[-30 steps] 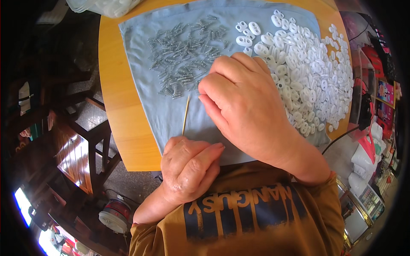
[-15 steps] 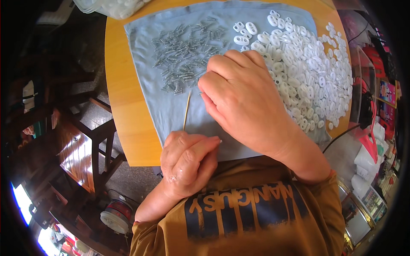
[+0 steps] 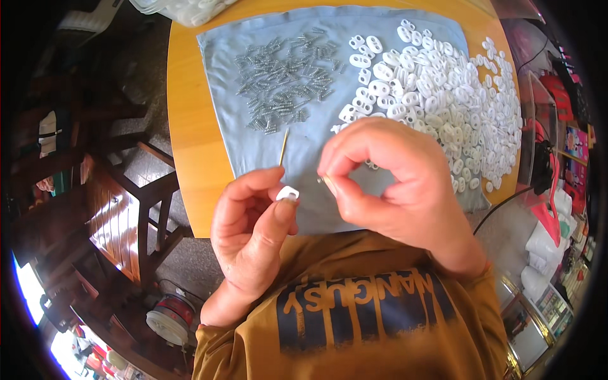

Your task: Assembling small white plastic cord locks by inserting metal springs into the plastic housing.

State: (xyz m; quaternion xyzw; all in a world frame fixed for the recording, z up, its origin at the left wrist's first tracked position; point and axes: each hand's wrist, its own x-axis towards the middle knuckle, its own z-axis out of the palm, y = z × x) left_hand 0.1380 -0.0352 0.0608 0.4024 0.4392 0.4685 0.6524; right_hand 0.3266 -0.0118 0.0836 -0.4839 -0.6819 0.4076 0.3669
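My left hand (image 3: 253, 228) pinches a white plastic cord-lock piece (image 3: 288, 192) between thumb and fingers, its opening showing. A thin light-coloured stick (image 3: 284, 147) juts up from the same hand toward the springs. To the right, thumb and forefinger of my right hand (image 3: 386, 177) are pinched on a tiny metallic bit, apparently a spring (image 3: 320, 180), mostly hidden by the fingertips. The two hands are a short gap apart over the cloth. Beyond them lies a spread of small metal coil springs (image 3: 285, 76), and at right a large heap of white cord-lock pieces (image 3: 443, 95).
A blue-grey cloth (image 3: 218, 82) covers much of the wooden table (image 3: 187, 139). Some white pieces spill past the cloth at the right. At the far left edge stands a clear container (image 3: 183, 9) of white parts. A wooden chair (image 3: 114, 221) is on the left.
My right hand has drawn back from the springs toward my body. My left hand has moved up and turned, bringing the white cord-lock piece into plain view; the stick moved with it.
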